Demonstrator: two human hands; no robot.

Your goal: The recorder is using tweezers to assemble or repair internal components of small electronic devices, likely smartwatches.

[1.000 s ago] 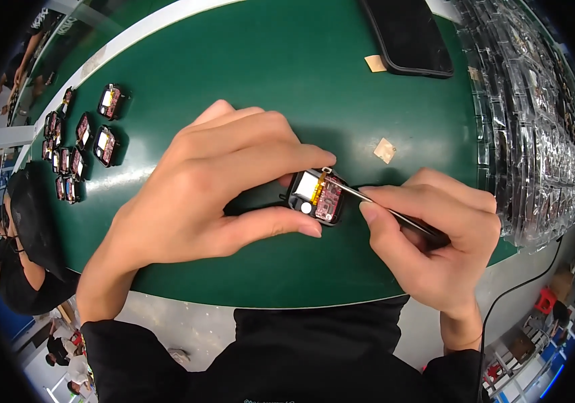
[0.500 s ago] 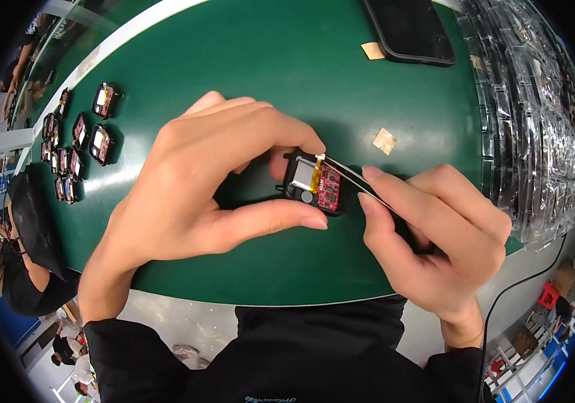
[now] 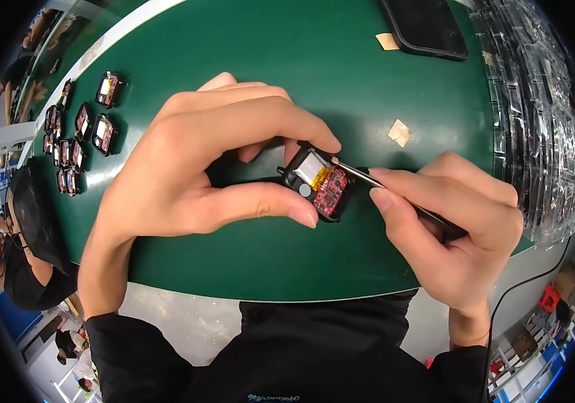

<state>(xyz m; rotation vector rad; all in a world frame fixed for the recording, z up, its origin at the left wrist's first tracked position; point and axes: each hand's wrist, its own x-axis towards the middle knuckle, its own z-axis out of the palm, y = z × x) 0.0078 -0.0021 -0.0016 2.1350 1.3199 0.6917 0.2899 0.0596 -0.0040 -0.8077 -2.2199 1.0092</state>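
Observation:
Between the thumb and fingers of my left hand (image 3: 213, 161) is a small black device housing (image 3: 331, 213), its inside facing up. Inside it show a silver battery (image 3: 310, 167), yellow tape (image 3: 321, 181), a red circuit board (image 3: 332, 191) and a round grey part (image 3: 305, 191). My right hand (image 3: 459, 225) pinches a pair of tweezers (image 3: 361, 175) with a dark grip. The tweezer tips touch the housing's upper right corner, at a small pale piece beside my left index fingertip. What exactly the tips grip is too small to tell.
Several similar open housings (image 3: 103, 134) stand on the green table (image 3: 247, 269) at the left. A small beige square (image 3: 400, 133) lies to the right, and a black phone (image 3: 428, 27) rests on another beige piece (image 3: 387, 41). Stacked clear plastic trays (image 3: 529, 121) line the right edge. A person (image 3: 32, 269) sits at far left.
The housing has turned clockwise in my left hand. The tweezers look more closed at the tips, and my right hand has shifted slightly right.

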